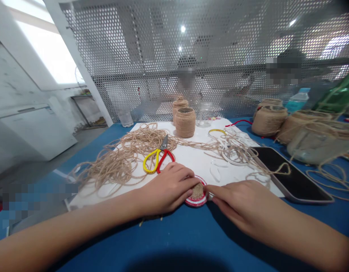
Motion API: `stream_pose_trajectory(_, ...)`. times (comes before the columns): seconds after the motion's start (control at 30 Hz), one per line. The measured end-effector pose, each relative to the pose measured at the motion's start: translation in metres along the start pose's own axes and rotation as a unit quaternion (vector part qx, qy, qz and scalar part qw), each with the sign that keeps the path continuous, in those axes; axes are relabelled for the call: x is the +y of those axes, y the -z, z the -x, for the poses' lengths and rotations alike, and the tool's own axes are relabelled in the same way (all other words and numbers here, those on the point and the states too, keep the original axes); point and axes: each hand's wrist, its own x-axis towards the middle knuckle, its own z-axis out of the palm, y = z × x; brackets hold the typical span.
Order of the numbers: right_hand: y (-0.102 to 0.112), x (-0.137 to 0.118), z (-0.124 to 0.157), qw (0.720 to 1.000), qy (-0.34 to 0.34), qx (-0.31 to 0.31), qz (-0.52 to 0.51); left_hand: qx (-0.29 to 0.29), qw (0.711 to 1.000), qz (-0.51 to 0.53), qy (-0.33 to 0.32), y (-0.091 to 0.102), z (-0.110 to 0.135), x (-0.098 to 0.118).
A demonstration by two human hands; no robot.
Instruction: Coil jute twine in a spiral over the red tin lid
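A small round red lid (197, 195) with a coil of jute twine on top lies at the front edge of a white sheet (197, 158). My left hand (167, 189) rests on its left side, fingers curled over the coil and pressing it. My right hand (238, 202) reaches in from the right, fingers held together, fingertips touching the lid's rim. A loose tangle of jute twine (120, 158) spreads over the sheet to the left. Scissors (159, 156) with one yellow and one red handle lie just beyond my left hand.
A blue table (174, 241) carries a dark tablet (290, 173) at right, twine-wrapped jars (185, 121), a clear glass jar (205, 113), and more wrapped jars (269, 119) at far right. A perforated metal screen (191, 56) stands behind, with people beyond it.
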Motion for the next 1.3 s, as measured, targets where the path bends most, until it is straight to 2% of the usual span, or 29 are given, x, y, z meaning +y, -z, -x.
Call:
stream_pose_trajectory(0.37,-0.0002,0.0003,-0.0002,1.000,0.007,-0.009,0.025,-0.025,1.000,-0.017,-0.009,0.0048,-0.0036,-0.0041)
stream_pose_trajectory(0.63,0.0003,0.0011,0.0026,0.999,0.030,0.016,0.040,-0.020,0.999,-0.043,-0.015,0.0086,-0.0044,-0.0026)
stream_pose_trajectory(0.8,0.0028,-0.0003,0.0017,0.999,0.027,0.008,0.025,0.006,1.000,0.006,0.025,0.0059,-0.0024,-0.0006)
stream_pose_trajectory(0.93,0.0038,0.0006,0.0018,0.999,0.025,0.007,0.023,0.046,0.991,0.109,0.063,0.0027,-0.0006,-0.0027)
stream_pose_trajectory(1.07,0.0032,0.0026,0.0034,0.999,0.027,0.018,0.033,0.021,0.984,0.170,0.057,0.0041,-0.0015,-0.0075)
stream_pose_trajectory(1.3,0.0025,0.0030,0.0023,0.999,0.031,-0.001,0.029,-0.004,0.989,0.135,0.050,0.0056,-0.0007,-0.0035)
